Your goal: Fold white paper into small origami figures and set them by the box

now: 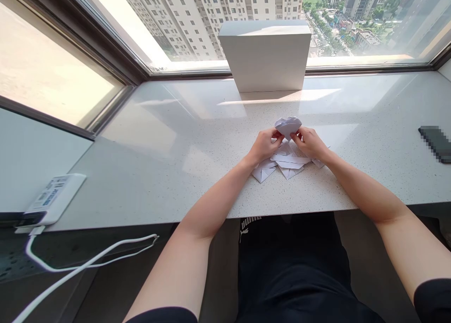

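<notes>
Two bare hands meet over a pale speckled counter [176,182] by a window, both pinching one small piece of folded white paper [288,126]. The left hand [267,143] grips it near its lower left edge, thumb and fingertips closed on the paper; the right hand [309,142] does the same on the lower right, its fingers curled. The held piece sits between the two sets of fingertips, mostly showing beyond them, with a rounded, lobed top edge narrowing to a point toward the person. Whether that point touches the papers underneath cannot be told. Just below the fingers, on the person's side, lies a cluster of other folded white papers [289,162], overlapping, several with corners pointing at the person; one, to the right, is partly hidden by the right hand and wrist. Straight beyond the fingers, well apart from them, a plain white box [269,62] stands upright against the window, with tall buildings [197,18] outside. Far to the right of the right fingers lies a dark flat object [437,144], blurred into blocks. Far to the left of the left fingers, at the counter's near edge, rests a white device [56,196] with a white cable [102,253] hanging below.
</notes>
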Motion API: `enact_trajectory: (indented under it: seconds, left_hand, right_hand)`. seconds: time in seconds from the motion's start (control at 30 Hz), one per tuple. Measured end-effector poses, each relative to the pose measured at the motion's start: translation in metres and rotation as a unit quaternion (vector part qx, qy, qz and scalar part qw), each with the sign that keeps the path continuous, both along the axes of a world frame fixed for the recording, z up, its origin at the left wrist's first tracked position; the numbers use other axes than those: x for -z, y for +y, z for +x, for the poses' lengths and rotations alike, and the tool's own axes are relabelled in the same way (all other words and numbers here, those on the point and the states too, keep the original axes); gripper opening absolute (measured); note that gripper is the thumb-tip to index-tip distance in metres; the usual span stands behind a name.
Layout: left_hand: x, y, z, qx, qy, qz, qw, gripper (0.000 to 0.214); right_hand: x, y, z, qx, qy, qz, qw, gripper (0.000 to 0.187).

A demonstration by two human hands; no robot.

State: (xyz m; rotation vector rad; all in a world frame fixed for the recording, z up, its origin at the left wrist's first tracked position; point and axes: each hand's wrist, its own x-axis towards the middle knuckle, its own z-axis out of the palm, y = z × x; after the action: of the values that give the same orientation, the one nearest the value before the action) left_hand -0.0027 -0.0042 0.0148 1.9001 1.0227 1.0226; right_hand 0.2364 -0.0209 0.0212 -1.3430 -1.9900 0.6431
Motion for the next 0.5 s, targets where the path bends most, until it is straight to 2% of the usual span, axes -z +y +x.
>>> enact_trajectory:
  seconds: [0.13, 0.33, 0.5]
  left_hand:
    - [0.0016, 0.0012, -0.0002, 0.01, 0.016, 0.019, 1.0, 0.017]
    - [0.0022, 0.0017, 0.0003, 0.004, 0.028, 0.024, 0.999, 0.015]
    - [0.0042, 0.0029, 0.0002, -0.004, 0.037, 0.035, 0.999, 0.013]
  right_hand:
    - [0.0022, 0.0032, 0.0022, -0.015, 0.033, 0.021, 0.999, 0.028]
    - [0.0031, 0.0055, 0.0041, 0.005, 0.067, 0.035, 0.997, 0.017]
    - [0.0061, 0.0046, 0.002, -0.016, 0.056, 0.054, 0.997, 0.016]
